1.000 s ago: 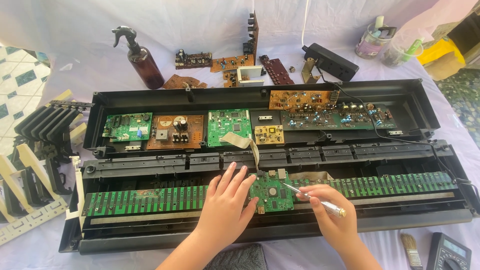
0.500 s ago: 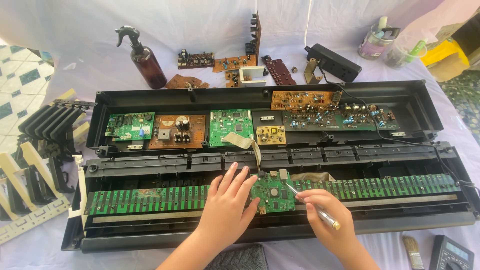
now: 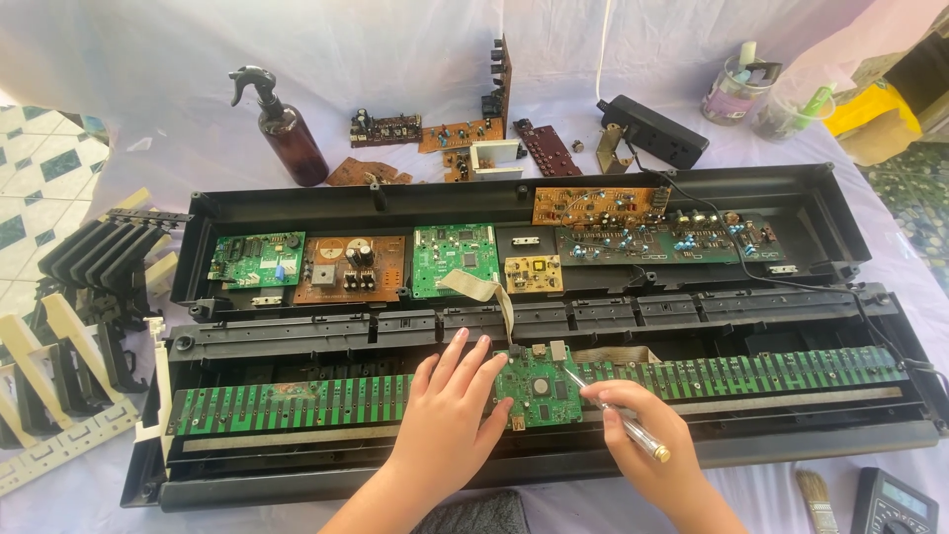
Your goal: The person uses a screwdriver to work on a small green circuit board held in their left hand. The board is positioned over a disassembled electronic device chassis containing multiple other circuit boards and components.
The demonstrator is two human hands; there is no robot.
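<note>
- The small green circuit board (image 3: 539, 388) lies in the front half of the opened black keyboard case (image 3: 514, 203), about in the middle of the case's length and on top of the long green contact strip (image 3: 287, 403).
- The board lies between the two hands, directly in front of the person. The contact strip under it has its long axis from left to right along the case.
- The left hand (image 3: 450, 420) lies flat with the fingers spread. Its fingertips touch the left edge of the small board; it holds nothing.
- The right hand (image 3: 643, 435) is closed around a thin metal screwdriver (image 3: 615, 415). The tip of the tool points up and to the left and meets the upper right corner of the board.
- Both hands are at the board; the left one covers more of it, and the right one reaches it only through the tool.
- A grey ribbon cable (image 3: 484, 294) goes from the top of the small board up to another green board in the back half of the case.
- The back half of the case holds a row of green, brown and yellow boards.
- Behind the case, to the right, two clear cups (image 3: 736, 91) hold pens or small tools; I cannot tell exactly which.
</note>
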